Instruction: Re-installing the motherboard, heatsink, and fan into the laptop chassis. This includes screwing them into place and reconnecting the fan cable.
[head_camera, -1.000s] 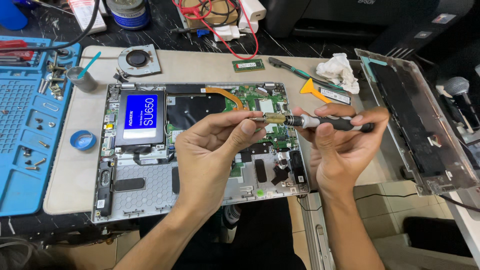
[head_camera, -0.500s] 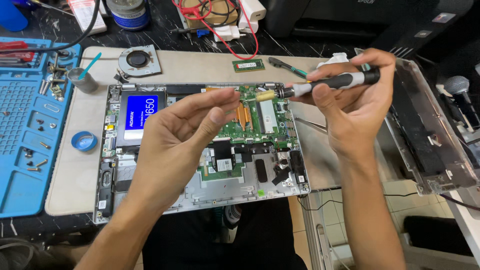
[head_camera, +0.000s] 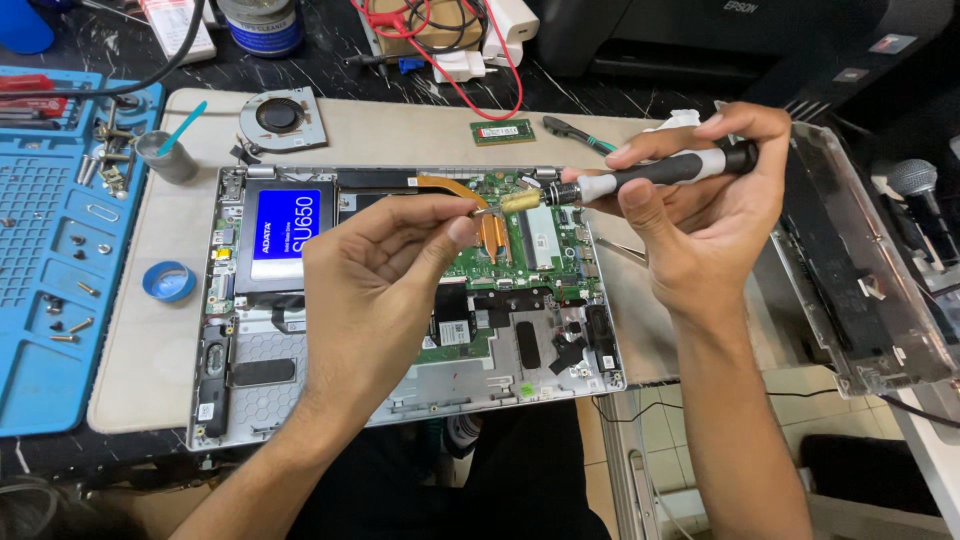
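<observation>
An opened laptop base (head_camera: 300, 400) lies on a beige mat, showing a black drive with a blue label (head_camera: 285, 225), a green mainboard (head_camera: 555, 240) and a copper heat pipe (head_camera: 450, 185). My right hand (head_camera: 700, 220) holds a black and grey screwdriver (head_camera: 660, 175) level above the board's far right corner, brass end pointing left. My left hand (head_camera: 375, 290) hovers over the middle of the base. Its thumb and forefinger pinch together at the screwdriver's bit (head_camera: 490, 208). Whether something small sits between the fingertips is hidden.
A blue work mat (head_camera: 40, 330) with loose screws lies at the left, beside a blue tape roll (head_camera: 168, 281) and a metal cup (head_camera: 165, 155). A loose fan (head_camera: 280, 115), a memory stick (head_camera: 503, 131) and a green-handled tool (head_camera: 575, 133) lie beyond the laptop. The removed cover (head_camera: 860, 290) rests at the right.
My right hand has carried the screwdriver up and away from the board's centre to its far right corner. My left hand followed, and its fingertips are back at the bit.
</observation>
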